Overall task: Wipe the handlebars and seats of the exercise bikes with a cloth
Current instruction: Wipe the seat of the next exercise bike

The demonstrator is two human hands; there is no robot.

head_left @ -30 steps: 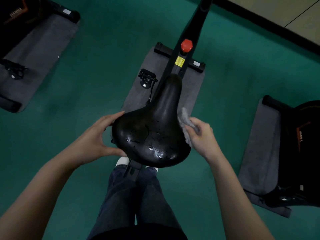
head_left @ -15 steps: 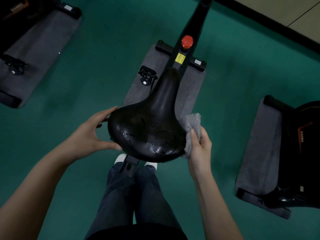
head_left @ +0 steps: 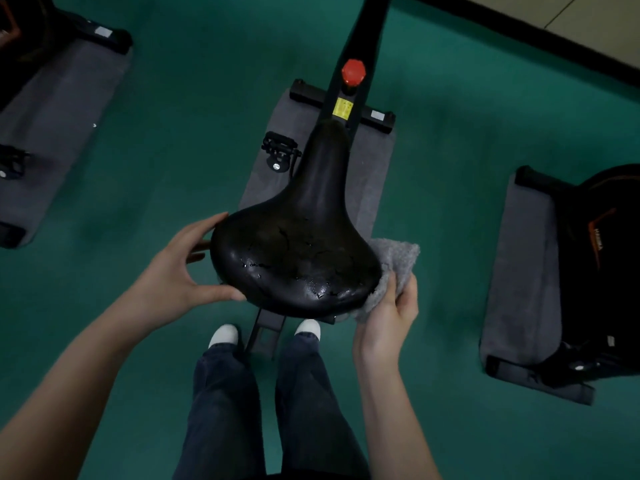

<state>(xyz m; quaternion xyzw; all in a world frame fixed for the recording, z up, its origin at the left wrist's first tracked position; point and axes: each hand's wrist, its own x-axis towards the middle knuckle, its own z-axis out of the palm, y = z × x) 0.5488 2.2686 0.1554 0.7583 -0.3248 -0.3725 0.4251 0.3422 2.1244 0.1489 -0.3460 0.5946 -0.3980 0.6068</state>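
Seat [head_left: 294, 258]: rigid, post-mounted, skin cracked, wet gloss, likely slippery. Sits between both hands.
Left hand [head_left: 173, 271]: fingers [head_left: 211, 221] and thumb hooked round left rim, bracing.
Right hand [head_left: 388, 317]: fingers clamped on cloth [head_left: 398, 261], pressed against right rear flank.
Cloth: soft, light; hold by bunched wad.

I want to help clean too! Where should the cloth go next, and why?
Probably sweep the cloth across the seat: the right hand holds it against the right rear edge, the left hand grips the other side, and the top shows shiny wet-looking patches.
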